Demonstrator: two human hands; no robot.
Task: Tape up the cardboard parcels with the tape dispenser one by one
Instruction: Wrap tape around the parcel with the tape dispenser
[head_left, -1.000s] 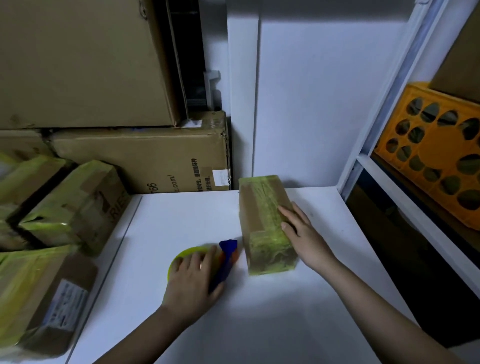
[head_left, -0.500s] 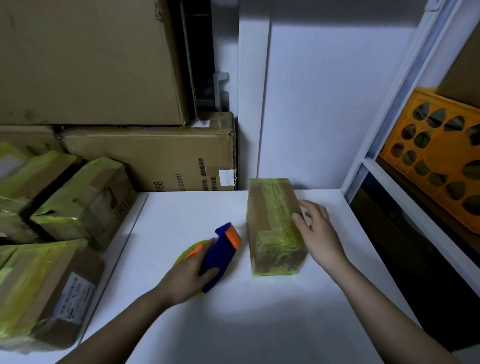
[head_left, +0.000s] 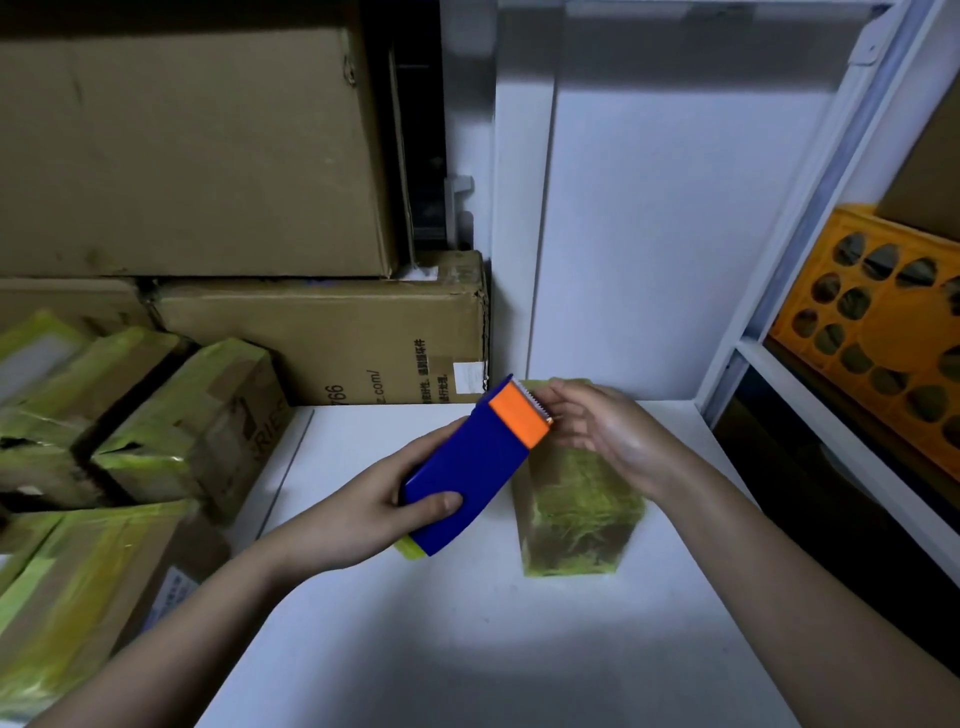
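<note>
Big carton behind reads "766", ".com/" — rest illegible. Left hand grips blue tape dispenser above the table, long axis diagonal, orange end up-right. Right hand pinches at its serrated edge — over the taped parcel.

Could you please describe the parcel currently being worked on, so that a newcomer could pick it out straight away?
Start at the white table beside the white shelving frame. The parcel lies alone on it, under the right hand and right of the blue tape dispenser gripped by the left hand. Unlike the taped boxes piled off the table's left edge, it sits on the tabletop.
</note>
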